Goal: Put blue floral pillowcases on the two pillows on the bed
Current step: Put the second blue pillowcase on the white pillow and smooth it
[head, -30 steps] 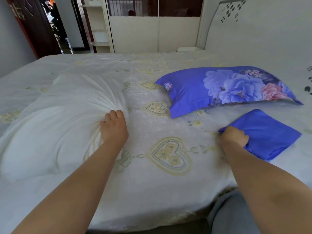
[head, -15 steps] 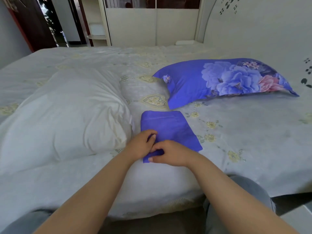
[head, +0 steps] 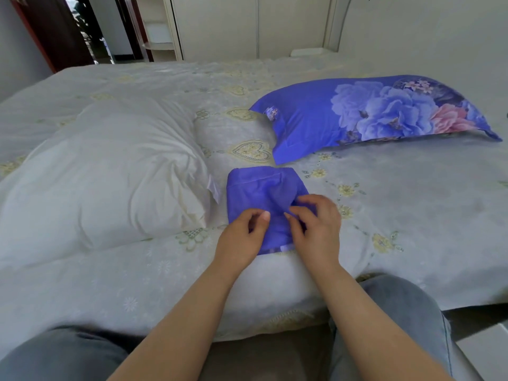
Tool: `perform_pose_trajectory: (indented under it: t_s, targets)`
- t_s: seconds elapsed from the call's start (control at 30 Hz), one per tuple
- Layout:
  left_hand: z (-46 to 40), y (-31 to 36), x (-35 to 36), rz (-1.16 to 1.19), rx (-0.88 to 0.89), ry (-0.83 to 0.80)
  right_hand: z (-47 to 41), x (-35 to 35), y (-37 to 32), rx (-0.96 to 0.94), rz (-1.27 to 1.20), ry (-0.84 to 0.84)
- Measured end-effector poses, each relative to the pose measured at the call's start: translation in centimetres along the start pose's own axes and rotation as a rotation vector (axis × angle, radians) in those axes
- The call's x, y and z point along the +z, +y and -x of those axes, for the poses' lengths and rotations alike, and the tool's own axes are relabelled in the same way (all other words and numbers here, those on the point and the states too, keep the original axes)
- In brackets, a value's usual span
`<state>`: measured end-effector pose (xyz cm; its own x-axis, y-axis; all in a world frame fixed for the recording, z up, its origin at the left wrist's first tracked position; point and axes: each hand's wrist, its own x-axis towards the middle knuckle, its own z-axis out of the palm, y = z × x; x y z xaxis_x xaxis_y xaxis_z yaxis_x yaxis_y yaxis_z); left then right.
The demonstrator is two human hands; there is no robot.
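Both hands (head: 277, 229) now pluck the folded pillowcase (head: 261, 188) (fingers spread apart)

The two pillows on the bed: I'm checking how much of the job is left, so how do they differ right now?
The pillow on the right already wears a blue floral case; the pillow on the left is bare white. The right one lies flat and smooth near the headboard; the left one is puffy and creased, nearer the person. The folded pillowcase lies beside the left pillow, under the left hand and right hand. Both pillows rest on the bedspread.
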<state>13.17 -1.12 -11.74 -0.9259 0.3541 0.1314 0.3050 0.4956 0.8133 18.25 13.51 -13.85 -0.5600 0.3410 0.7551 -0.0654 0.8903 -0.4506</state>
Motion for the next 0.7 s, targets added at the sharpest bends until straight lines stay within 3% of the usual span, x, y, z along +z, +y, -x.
perform_pose_trajectory:
  t_s: [0.07, 0.17, 0.23, 0.33, 0.43, 0.53, 0.63, 0.7]
  targets:
    - [-0.5, 0.4, -0.2, 0.196, -0.092, -0.023, 0.9, 0.0, -1.5, -0.182, -0.114, -0.116]
    - [-0.9, 0.1, -0.9, 0.207, -0.145, 0.024, 2.7, -0.2, -3.5, -0.248, -0.158, -0.301]
    - [-0.6, -0.6, -1.3, 0.338, -0.223, 0.093, 3.0, -0.4, -4.3, -0.13, -0.138, -0.38]
    - [0.2, 0.0, -1.9, 0.719, -0.343, 0.058, 1.5, -1.2, -4.7, 0.111, -0.041, -0.544]
    - [0.2, 1.9, -3.0, 0.942, -0.373, 0.036, -0.2, -2.5, -5.3, 0.016, 0.18, -0.73]
    - [-0.7, 4.0, -5.3, 1.147, -0.444, -0.015, -2.6, -4.8, -6.9, 0.054, 0.079, -0.876]
    - [-1.5, 5.9, -7.7, 1.06, -0.293, -0.19, -5.9, -7.3, -8.1, 0.068, -0.085, -1.07]
    - [-2.1, 7.1, -9.1, 0.906, -0.187, -0.155, -8.0, -8.9, -8.7, 0.095, -0.065, -1.201]
